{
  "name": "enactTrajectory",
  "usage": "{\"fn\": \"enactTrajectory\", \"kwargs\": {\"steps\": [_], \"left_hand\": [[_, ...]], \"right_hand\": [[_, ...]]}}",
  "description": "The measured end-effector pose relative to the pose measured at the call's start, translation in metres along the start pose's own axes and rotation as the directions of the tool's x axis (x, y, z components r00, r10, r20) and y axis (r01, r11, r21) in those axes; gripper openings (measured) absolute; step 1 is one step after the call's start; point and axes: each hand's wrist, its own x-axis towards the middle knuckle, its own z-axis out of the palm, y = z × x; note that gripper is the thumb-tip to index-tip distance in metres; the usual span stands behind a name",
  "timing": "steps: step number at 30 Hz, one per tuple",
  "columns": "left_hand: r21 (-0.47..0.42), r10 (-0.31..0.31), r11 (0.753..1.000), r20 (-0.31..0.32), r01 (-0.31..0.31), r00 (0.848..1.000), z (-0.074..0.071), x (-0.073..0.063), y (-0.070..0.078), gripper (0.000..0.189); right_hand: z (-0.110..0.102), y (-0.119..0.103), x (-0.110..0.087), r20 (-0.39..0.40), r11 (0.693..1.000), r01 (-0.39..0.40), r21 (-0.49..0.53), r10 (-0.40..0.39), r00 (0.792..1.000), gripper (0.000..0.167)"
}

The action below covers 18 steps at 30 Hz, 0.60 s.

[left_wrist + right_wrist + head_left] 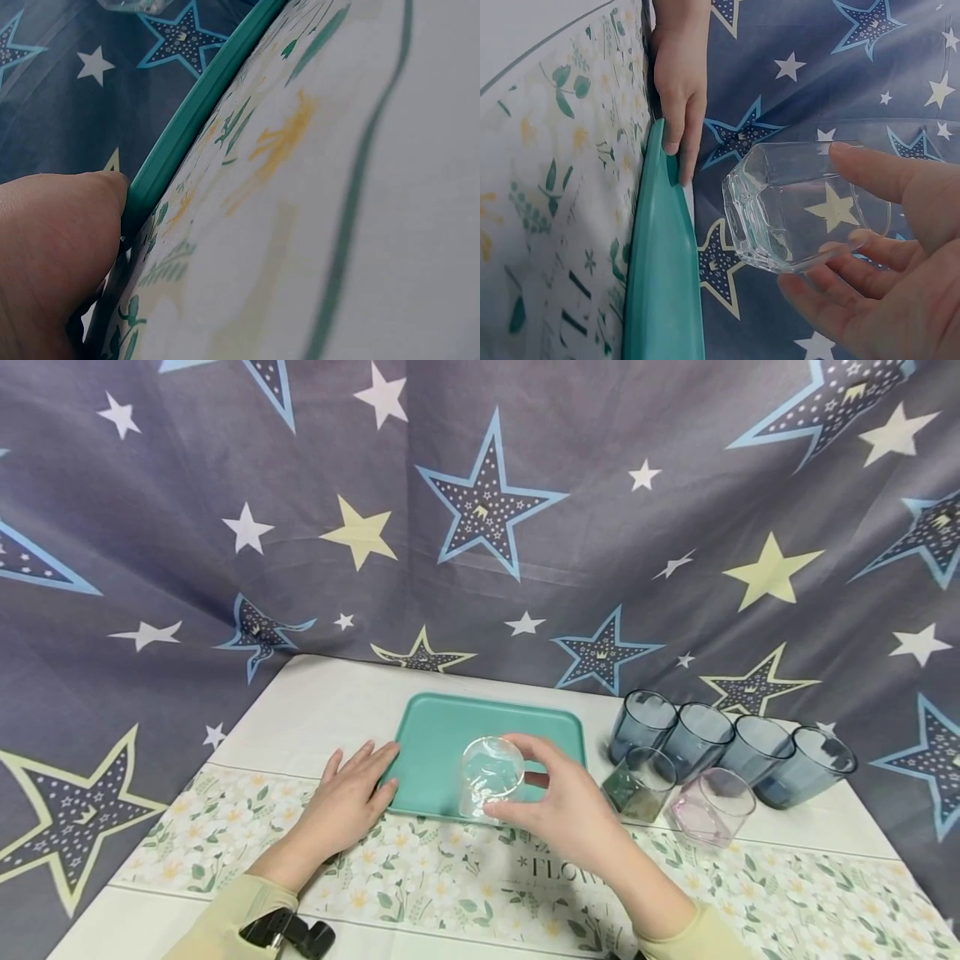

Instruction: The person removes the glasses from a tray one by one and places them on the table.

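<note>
My right hand (573, 806) grips a clear glass cup (491, 777) between thumb and fingers, above the near part of a teal tray (431, 743). In the right wrist view the cup (780, 206) has a thick faceted base, and a gap separates it from the tray (664, 277). My left hand (348, 802) lies palm down at the tray's left edge, fingers extended and touching the rim. The left wrist view shows its thumb (67, 240) against the tray's side (187, 124).
Right of the tray stand several blue-tinted glasses (697, 735) in a row. Before them are a dark greenish glass (637, 789) and a pink glass (708, 810). A floral cloth (420, 877) covers the table. Behind hangs a star-patterned curtain (300, 468).
</note>
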Motion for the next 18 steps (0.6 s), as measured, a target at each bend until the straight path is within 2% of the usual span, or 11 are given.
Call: {"fn": "enactTrajectory", "kwargs": {"steps": [7, 18], "left_hand": [[-0.006, 0.004, 1.0, -0.001, -0.004, 1.0, -0.001, 0.0, 0.001, 0.057], [-0.003, 0.007, 1.0, -0.001, -0.007, 1.0, -0.001, -0.001, 0.002, 0.057]], "right_hand": [[-0.021, 0.0, -0.01, -0.006, 0.999, -0.017, -0.028, 0.017, 1.0, 0.085], [-0.054, 0.007, -0.025, -0.037, 0.998, 0.049, -0.05, -0.051, 0.998, 0.082]]}}
